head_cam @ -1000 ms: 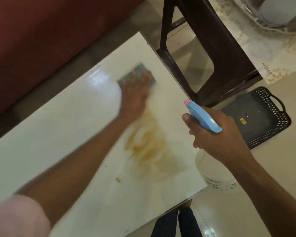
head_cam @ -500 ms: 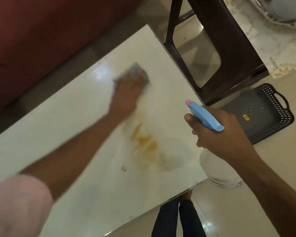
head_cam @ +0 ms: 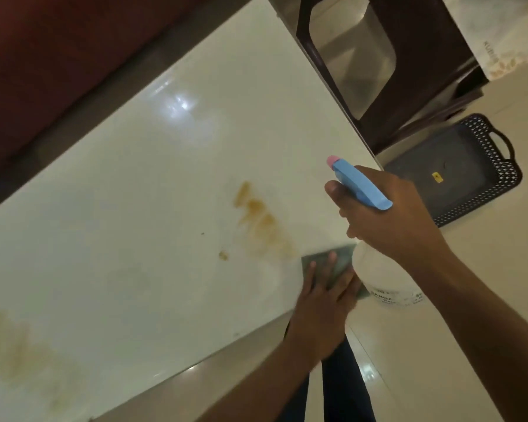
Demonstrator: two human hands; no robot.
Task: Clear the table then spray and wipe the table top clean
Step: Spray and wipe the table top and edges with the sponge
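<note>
The white glossy table top [head_cam: 141, 184] fills the view. A brown smear [head_cam: 258, 220] runs across its middle, with a fainter yellowish patch [head_cam: 16, 354] at the near left. My left hand [head_cam: 323, 303] lies flat on a grey-green cloth [head_cam: 342, 258] near the table's near right corner, fingers spread over it. My right hand [head_cam: 390, 214] grips a white spray bottle [head_cam: 387, 278] with a blue trigger head [head_cam: 358, 184] and pink nozzle, held just above the table's right edge.
A dark brown plastic stool [head_cam: 421, 56] stands beyond the table's right edge. A black perforated tray [head_cam: 500, 184] lies on the pale tiled floor to the right. A dark red sofa [head_cam: 58, 56] runs along the far left. My legs show below the table edge.
My left hand has dragged the cloth from the far side of the table back across the brown smear to the near right corner. The smear looks thinner. The spray bottle stays held in place.
</note>
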